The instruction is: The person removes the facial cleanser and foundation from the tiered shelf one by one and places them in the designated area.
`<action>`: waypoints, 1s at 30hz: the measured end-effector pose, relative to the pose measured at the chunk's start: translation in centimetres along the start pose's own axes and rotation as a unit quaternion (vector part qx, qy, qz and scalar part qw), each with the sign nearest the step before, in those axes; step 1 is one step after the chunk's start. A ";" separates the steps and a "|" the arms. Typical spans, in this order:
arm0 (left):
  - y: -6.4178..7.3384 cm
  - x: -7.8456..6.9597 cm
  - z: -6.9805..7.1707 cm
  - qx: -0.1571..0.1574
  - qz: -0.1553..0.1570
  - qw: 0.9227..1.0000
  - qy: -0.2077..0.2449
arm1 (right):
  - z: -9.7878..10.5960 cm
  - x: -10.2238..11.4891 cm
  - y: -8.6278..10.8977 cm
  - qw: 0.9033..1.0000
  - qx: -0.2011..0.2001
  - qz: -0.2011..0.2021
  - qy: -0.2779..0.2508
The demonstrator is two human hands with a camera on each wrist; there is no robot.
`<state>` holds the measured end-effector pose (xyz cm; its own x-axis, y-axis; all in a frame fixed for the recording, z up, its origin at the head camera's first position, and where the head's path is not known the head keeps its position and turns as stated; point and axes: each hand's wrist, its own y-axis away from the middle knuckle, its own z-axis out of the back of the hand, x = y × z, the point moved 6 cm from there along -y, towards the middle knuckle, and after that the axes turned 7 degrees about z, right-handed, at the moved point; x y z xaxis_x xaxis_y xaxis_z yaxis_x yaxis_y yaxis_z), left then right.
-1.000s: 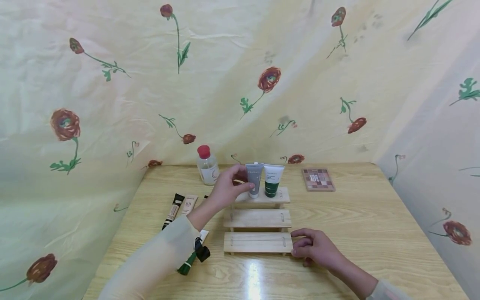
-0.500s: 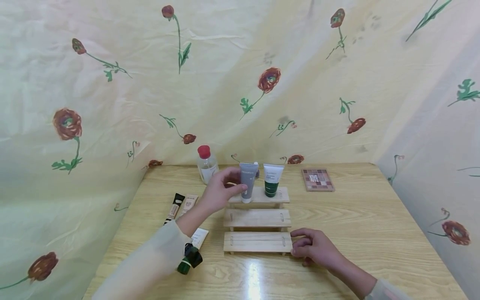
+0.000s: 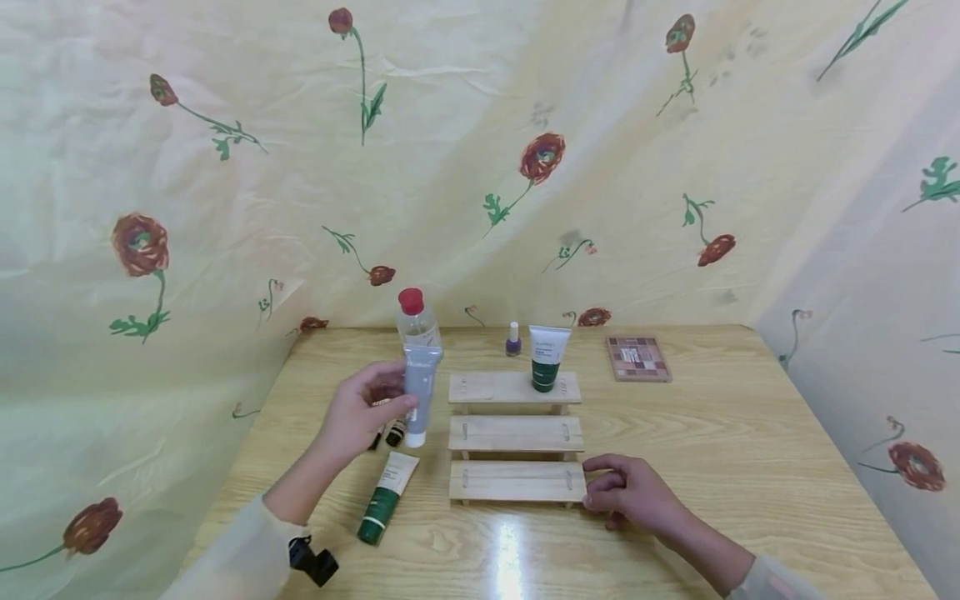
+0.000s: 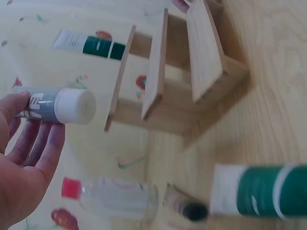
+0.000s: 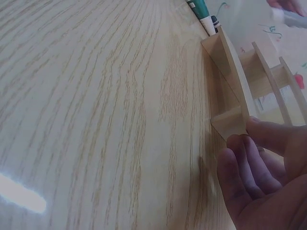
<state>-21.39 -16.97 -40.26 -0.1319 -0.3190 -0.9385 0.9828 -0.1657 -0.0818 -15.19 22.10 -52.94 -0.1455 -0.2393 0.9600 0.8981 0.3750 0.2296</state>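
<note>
My left hand (image 3: pixel 360 414) holds a grey squeeze tube (image 3: pixel 422 387) upright, white cap down, in the air left of the three-tier wooden display rack (image 3: pixel 516 433). In the left wrist view, thumb and fingers grip the tube's body (image 4: pixel 43 106) just above its white cap. My right hand (image 3: pixel 628 493) holds the right end of the rack's lowest tier; in the right wrist view its curled fingers (image 5: pixel 254 167) are right at the board's end. A white-and-green tube (image 3: pixel 547 360) stands cap down on the top tier, toward the right.
Another white-and-green tube (image 3: pixel 387 498) lies on the table left of the rack. Behind my left hand stands a clear bottle with a red cap (image 3: pixel 411 302), and small dark-capped tubes (image 3: pixel 395 432) lie below it. Behind the rack are purple nail polish (image 3: pixel 513 343) and an eyeshadow palette (image 3: pixel 638 359).
My left hand has taken the grey tube off the rack's top tier and moved it left and nearer, exposing the nail polish behind. My right hand has stayed at the rack.
</note>
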 end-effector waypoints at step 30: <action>9.4 13.6 6.7 0.014 0.221 0.975 0.018 | 0.1 -0.4 -0.2 1.000 -0.003 -0.003 0.001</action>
<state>-14.79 -29.12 -51.54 0.3097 -0.3314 -0.8912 0.9383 -0.0452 0.3428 -15.34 22.26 -53.36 -0.1500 -0.2434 0.9583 0.8993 0.3691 0.2345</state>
